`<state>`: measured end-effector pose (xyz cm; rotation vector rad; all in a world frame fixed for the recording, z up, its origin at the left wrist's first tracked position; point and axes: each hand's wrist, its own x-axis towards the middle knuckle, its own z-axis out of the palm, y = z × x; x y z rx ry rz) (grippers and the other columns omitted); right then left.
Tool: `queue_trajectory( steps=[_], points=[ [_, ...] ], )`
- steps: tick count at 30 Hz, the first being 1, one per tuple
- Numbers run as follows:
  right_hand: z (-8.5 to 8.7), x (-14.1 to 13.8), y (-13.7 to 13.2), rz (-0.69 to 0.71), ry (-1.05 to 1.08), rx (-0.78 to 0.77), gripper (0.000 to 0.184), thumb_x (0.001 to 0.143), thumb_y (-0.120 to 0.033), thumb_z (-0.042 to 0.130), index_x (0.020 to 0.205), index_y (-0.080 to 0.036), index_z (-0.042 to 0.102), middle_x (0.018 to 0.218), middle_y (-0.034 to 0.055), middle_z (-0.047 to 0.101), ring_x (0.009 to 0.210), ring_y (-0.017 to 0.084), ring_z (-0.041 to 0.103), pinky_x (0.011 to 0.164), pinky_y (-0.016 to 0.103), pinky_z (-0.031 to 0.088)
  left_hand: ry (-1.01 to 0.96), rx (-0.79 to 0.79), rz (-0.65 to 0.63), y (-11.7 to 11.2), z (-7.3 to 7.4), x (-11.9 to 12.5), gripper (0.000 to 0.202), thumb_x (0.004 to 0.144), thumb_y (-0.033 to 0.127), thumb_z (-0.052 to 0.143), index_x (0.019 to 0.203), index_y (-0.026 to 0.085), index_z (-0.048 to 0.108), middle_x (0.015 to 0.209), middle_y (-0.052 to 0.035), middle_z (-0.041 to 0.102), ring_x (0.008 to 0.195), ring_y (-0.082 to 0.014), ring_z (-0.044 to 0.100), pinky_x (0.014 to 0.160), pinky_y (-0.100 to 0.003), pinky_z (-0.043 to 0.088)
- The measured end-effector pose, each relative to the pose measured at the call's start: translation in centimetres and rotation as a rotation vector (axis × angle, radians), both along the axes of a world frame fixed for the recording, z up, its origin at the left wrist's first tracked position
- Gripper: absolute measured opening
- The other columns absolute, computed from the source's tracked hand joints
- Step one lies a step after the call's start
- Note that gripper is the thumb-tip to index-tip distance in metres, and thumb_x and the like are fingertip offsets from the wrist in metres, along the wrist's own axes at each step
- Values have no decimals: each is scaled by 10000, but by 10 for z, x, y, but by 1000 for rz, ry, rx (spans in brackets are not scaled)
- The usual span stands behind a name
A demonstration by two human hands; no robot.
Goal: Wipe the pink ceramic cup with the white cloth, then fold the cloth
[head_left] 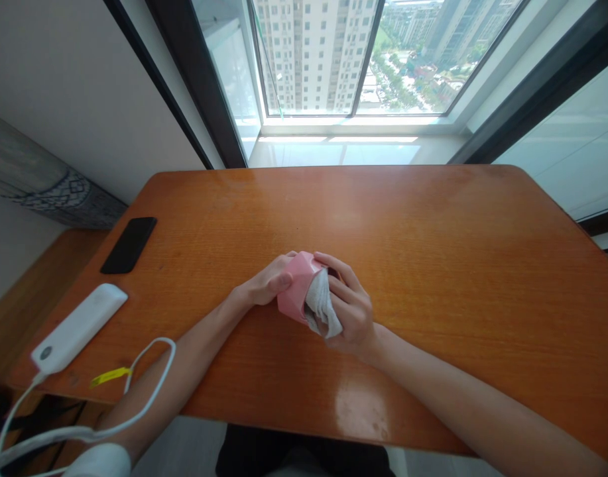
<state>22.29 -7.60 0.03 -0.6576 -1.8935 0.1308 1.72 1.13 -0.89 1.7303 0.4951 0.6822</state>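
Observation:
Above the front middle of the wooden table (433, 265), my left hand (271, 281) grips a pink faceted cup-like container (296, 285) by its left side, thumb on the near face. The container lies tilted, its opening turned to the right. My right hand (352, 305) holds a bunched light grey cloth (321, 305), part of which is inside the opening. Some right fingers rest along the container's upper rim. How deep the cloth reaches inside is hidden.
A black phone (128, 245) lies at the table's left edge. Nearer is a white power bank (79, 328) with a white cable (157, 391) looping over my left forearm. A yellow tag (109, 377) hangs on the cable. Behind the table stands a window (353, 59).

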Motion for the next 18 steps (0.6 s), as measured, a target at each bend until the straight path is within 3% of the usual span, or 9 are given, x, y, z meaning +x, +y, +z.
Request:
queue_trajectory(
  steps=[3, 5, 7, 9, 12, 15, 18],
  points=[
    [2, 0, 0, -40, 37, -35, 124, 992, -225, 623, 1011, -248, 744, 964, 120, 779, 1365, 414, 697, 1041, 645, 661, 7, 26, 24, -2, 1, 0, 981, 882, 1061, 354, 891, 144, 702, 895, -117, 706, 831, -252, 625, 754, -358, 564],
    [3, 0, 0, -49, 87, -67, 150, 1019, -231, 607, 1031, -238, 756, 989, 129, 787, 1369, 404, 692, 1036, 613, 663, -42, 32, 25, -3, 2, 0, 1097, 883, 1077, 300, 1177, 123, 754, 1093, -160, 760, 1002, -319, 700, 914, -415, 600],
    [4, 0, 0, -72, 160, -115, 192, 1030, -221, 603, 1122, -229, 771, 1075, 137, 804, 1362, 386, 698, 1054, 587, 659, -133, 47, 19, -4, 0, 1, 1152, 890, 1064, 345, 1557, 161, 606, 1369, -192, 731, 1226, -380, 711, 1087, -482, 574],
    [3, 0, 1, -104, 239, -190, 277, 1035, -222, 600, 1258, -224, 766, 1214, 151, 804, 1353, 371, 709, 1077, 570, 652, -223, 118, 42, -3, -4, 2, 1160, 890, 1031, 468, 1753, 262, 366, 1625, -201, 593, 1375, -406, 671, 1182, -533, 534],
    [0, 1, 1, -115, 324, -294, 367, 1044, -244, 585, 1373, -226, 744, 1370, 159, 772, 1343, 357, 728, 1112, 554, 640, -254, 360, 89, 2, -16, 3, 1348, 746, 1020, 703, 1808, 403, 148, 1832, -194, 330, 1468, -445, 622, 1210, -607, 528],
    [-4, 1, -1, -115, 413, -374, 388, 1051, -255, 585, 1408, -231, 734, 1455, 153, 740, 1352, 342, 734, 1143, 528, 631, -196, 691, 54, 7, -22, 4, 1566, 563, 953, 903, 1787, 531, 23, 1913, -125, 102, 1611, -521, 469, 1228, -701, 511],
    [-9, 1, -1, -106, 473, -411, 381, 1054, -259, 594, 1407, -240, 733, 1461, 137, 739, 1342, 333, 745, 1147, 510, 635, -189, 915, 58, 8, -20, 5, 1466, 700, 719, 990, 1779, 564, 10, 1933, -48, -22, 1701, -511, 333, 1262, -722, 491]
  ],
)
